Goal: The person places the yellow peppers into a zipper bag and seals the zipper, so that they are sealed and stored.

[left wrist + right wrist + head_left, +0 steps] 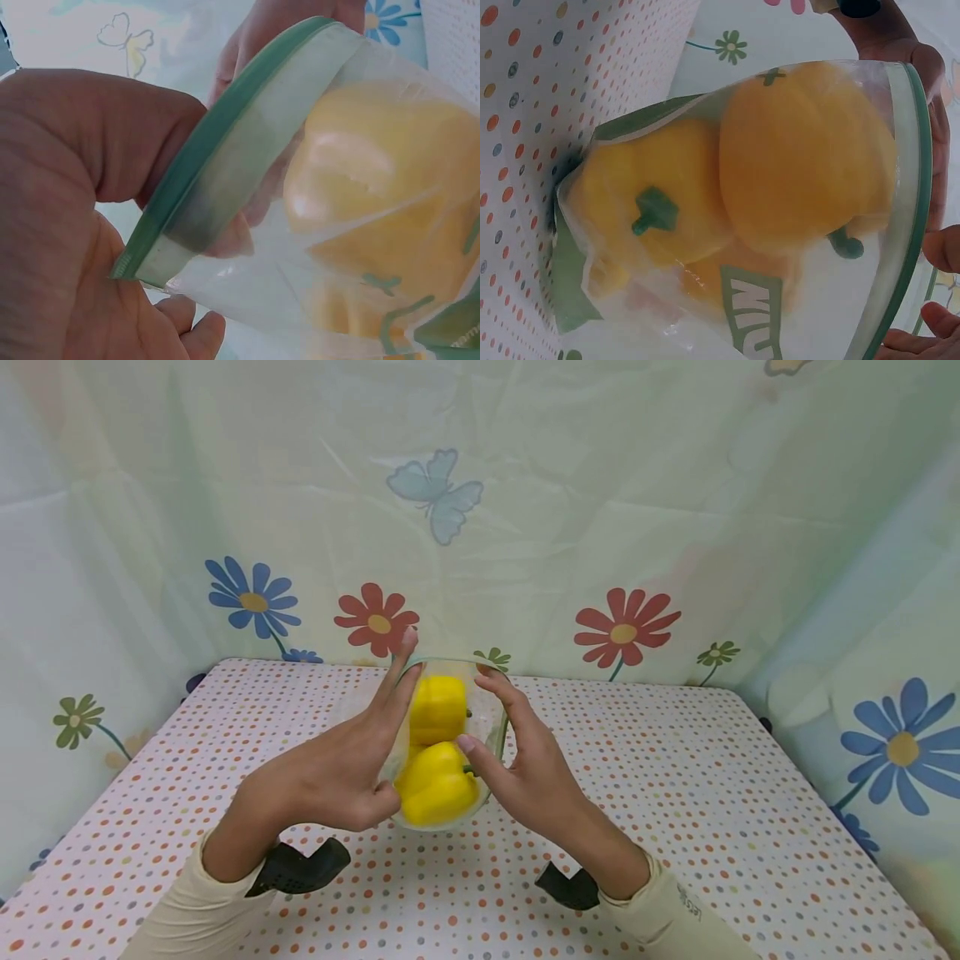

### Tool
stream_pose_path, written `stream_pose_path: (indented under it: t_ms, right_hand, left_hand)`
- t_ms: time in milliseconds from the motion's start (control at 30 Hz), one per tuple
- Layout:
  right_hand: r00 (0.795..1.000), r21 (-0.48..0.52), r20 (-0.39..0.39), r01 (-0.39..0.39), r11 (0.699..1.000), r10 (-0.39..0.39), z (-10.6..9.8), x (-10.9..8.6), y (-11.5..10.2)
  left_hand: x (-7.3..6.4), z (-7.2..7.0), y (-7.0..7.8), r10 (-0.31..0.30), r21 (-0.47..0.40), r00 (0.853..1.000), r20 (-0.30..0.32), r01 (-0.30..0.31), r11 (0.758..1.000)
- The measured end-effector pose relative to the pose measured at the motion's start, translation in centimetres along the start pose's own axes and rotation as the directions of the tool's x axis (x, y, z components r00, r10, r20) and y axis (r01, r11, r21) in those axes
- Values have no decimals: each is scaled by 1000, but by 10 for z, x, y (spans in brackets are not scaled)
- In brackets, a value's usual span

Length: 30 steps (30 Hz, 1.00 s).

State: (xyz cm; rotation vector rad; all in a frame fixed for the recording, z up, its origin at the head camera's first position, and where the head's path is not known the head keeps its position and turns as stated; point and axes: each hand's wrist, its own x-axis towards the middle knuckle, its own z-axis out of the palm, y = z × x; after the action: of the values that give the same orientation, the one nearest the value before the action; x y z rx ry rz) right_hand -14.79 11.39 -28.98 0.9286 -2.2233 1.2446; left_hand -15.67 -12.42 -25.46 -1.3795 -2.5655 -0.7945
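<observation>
A clear zip bag with a green zip strip stands on the table, its mouth facing up. Inside lie yellow bell peppers with green stems; the head view shows an upper pepper and a lower pepper. More yellow shows behind the film in the wrist views. My left hand holds the left side of the mouth, two fingers stretched upward and the rim between thumb and fingers. On the opposite side, my right hand holds the rim, its thumb over the opening. Film and hands hide some fingertips.
The table has a white cover with coloured dots. Behind and beside it hangs a pale curtain printed with flowers and a butterfly. Each wrist wears a black mount, one of them the left wrist mount.
</observation>
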Motion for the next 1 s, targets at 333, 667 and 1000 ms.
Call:
stream_pose_path:
  t_ms: [333,667,1000]
  right_hand:
    - [995,39,39,95,995,-96,-8,1,7]
    - [927,3,201,323,946,-317,-24,-4,27]
    - [787,-143,49,615,775,-615,-19,-6,35]
  left_hand:
    - [0,-2,-2,13,-23,1000,-20,-13,1000]
    - [1,-2,-1,-35,-61,999,-16,34,998]
    - [0,-2,-3,-19,-48,999,-45,17,999]
